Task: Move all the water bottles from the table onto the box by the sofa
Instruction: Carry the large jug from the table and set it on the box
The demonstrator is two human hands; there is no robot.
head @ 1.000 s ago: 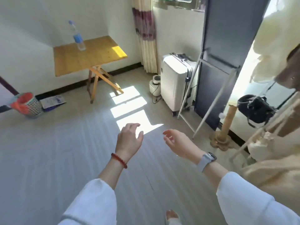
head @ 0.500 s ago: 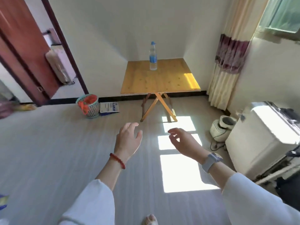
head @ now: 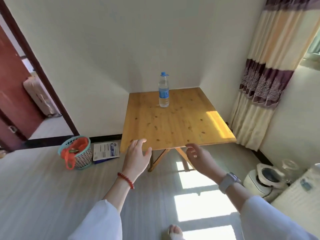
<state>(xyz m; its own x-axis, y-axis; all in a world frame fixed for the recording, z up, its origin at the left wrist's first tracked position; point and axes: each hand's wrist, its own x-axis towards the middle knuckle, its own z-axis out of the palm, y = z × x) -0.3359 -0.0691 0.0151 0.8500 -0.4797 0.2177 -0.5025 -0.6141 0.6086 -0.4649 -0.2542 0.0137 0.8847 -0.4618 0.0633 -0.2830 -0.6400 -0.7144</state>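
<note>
One clear water bottle with a blue cap and blue label stands upright near the far edge of the square wooden folding table in the room's corner. My left hand, with a red bead bracelet, is open and held in the air just short of the table's near edge. My right hand, with a grey watch on the wrist, is open too, fingers loosely curved, below the near edge. Both hands are empty and well short of the bottle. The box and the sofa are out of view.
A teal basket with an orange bag stands on the floor left of the table, a flat printed packet beside it. A doorway opens at left. A curtain hangs at right; a white appliance and white case sit lower right.
The view has swung left and closed in on the table, which now fills the centre. Both hands stay raised, open and empty in front of me.
</note>
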